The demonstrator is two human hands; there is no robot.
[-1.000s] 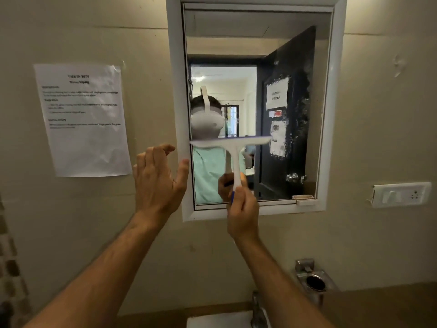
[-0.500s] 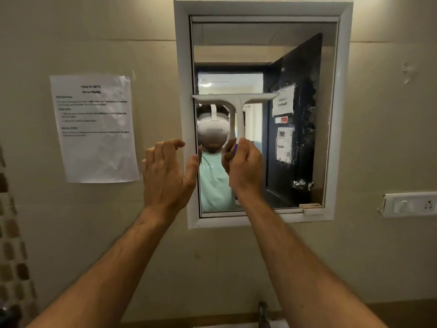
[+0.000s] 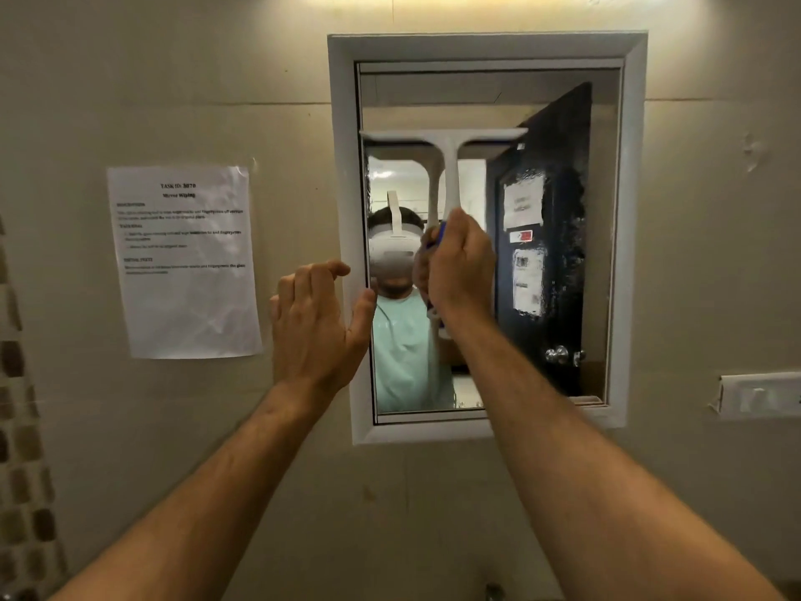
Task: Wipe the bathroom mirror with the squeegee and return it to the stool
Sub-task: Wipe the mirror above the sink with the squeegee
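Observation:
A white-framed mirror [image 3: 563,114] hangs on the beige wall ahead. My right hand [image 3: 461,266] is shut on the handle of a white squeegee [image 3: 446,154], whose blade lies level across the upper left part of the glass. My left hand [image 3: 314,327] is raised beside the mirror's left frame edge, fingers apart and slightly curled, thumb at the frame, holding nothing. The right part of the glass looks smeared. No stool is in view.
A printed task sheet [image 3: 184,262] is taped to the wall left of the mirror. A white switch plate [image 3: 758,394] sits on the wall at the right. Small mosaic tiles [image 3: 21,470] run down the far left edge.
My right hand has carried the squeegee up the glass from the lower middle to the upper part. The view has tilted upward. My left hand stays beside the frame.

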